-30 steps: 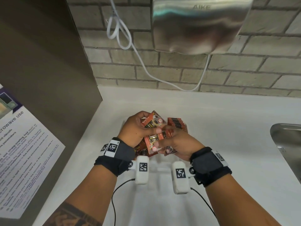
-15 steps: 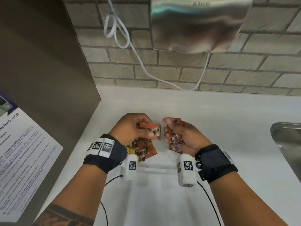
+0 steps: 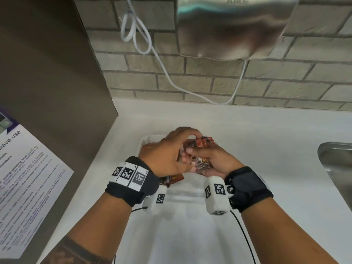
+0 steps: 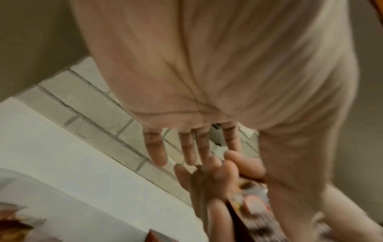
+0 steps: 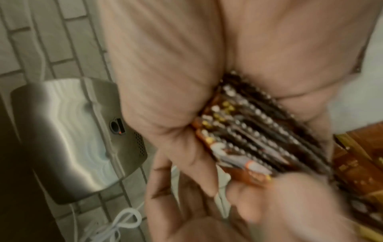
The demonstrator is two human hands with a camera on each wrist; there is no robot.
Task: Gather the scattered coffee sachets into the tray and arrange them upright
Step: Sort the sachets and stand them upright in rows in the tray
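Over the clear plastic tray [image 3: 146, 139] on the white surface [image 3: 266, 149], a bundle of orange-brown foil coffee sachets [image 3: 204, 141] is clutched in the right hand [image 3: 215, 159] and touched by the straight-fingered left hand [image 3: 167, 153], so slippage could be caused by a loosened grip.

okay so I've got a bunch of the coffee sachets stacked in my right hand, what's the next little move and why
Probably lower the stack of sachets that your right hand grips into the clear tray on edge. The left hand is over it with straight fingers, the stack looks squared, and loose sachets still lie under your left wrist.
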